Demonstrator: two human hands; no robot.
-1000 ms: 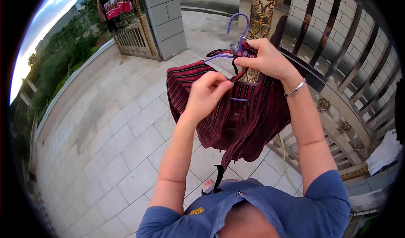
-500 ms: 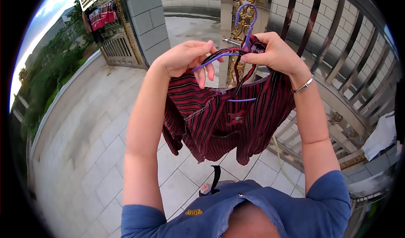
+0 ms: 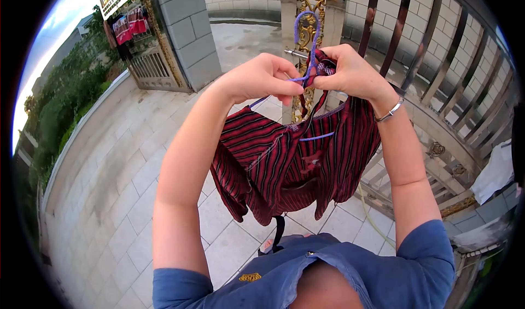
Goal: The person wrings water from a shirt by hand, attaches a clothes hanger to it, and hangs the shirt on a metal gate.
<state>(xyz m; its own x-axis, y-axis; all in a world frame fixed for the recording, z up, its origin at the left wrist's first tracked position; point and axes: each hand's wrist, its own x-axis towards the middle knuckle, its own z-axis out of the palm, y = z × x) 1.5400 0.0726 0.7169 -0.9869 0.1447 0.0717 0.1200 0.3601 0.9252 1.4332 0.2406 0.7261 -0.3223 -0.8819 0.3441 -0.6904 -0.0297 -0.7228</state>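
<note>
One wide, head-worn view looks forward and down — left hand [image 3: 269,78] and right hand [image 3: 351,74] both near.

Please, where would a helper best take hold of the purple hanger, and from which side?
The purple hanger is probably best gripped by its hook, coming from above. This curved part points upward and rises above both the left hand and the right hand. Below it, the striped garment and the hands cover much of the hanger.

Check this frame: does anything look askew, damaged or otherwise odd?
Mildly: the striped garment hangs lopsided on the purple hanger, spread below the left hand but bunched up at the right hand. No spill or clear damage stands out.
</note>
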